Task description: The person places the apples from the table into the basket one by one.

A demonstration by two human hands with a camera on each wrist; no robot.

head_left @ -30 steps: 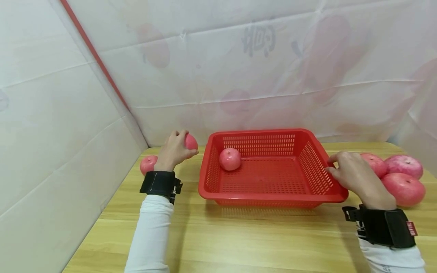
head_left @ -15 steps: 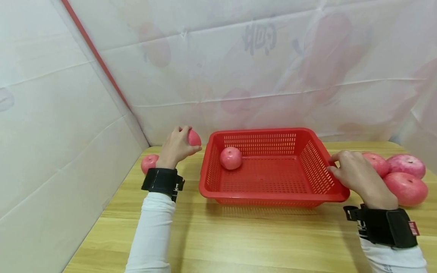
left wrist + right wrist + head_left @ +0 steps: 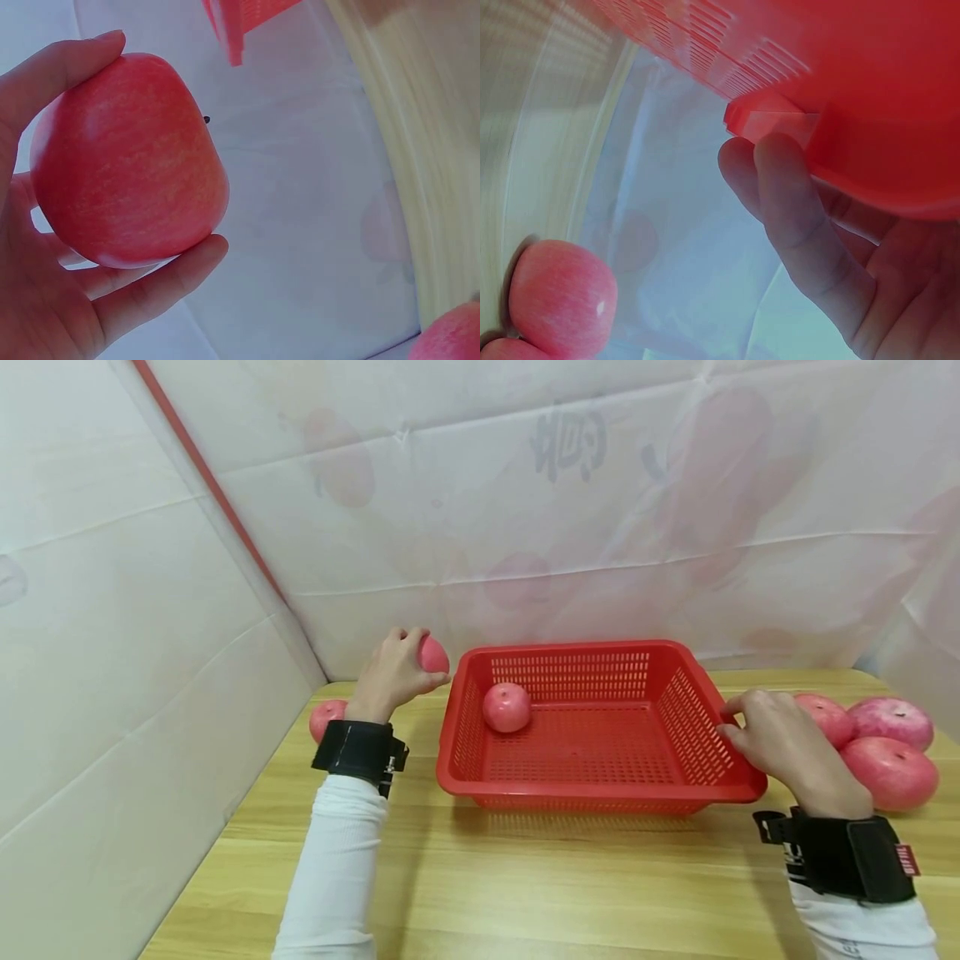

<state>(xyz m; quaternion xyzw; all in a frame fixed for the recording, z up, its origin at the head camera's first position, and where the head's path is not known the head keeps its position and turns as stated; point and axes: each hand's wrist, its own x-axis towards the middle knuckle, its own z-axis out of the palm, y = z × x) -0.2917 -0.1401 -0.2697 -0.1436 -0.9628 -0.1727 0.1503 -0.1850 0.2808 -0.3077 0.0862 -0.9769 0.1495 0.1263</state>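
My left hand (image 3: 388, 678) holds a red apple (image 3: 131, 161) between thumb and fingers, raised above the table just left of the basket. In the left wrist view the dark stem points away from the palm. My right hand (image 3: 783, 747) grips the right rim of a red plastic basket (image 3: 577, 794), thumb and fingers curled about its edge; the right wrist view shows the fingertips (image 3: 776, 154) under the rim. One apple (image 3: 507, 707) lies inside the basket, near its left wall. Another apple (image 3: 327, 718) sits on the table, partly hidden behind my left wrist.
To the right of my right hand are two red apples (image 3: 892, 774) and a darker, purplish-red round fruit (image 3: 892, 722), grouped together. A wooden table (image 3: 570, 885) bears everything. White printed sheeting (image 3: 450, 510) encloses the back and sides.
My left hand has lifted the apple a little and carried it right, toward the basket's left rim. The right hand and the basket have stayed in place.
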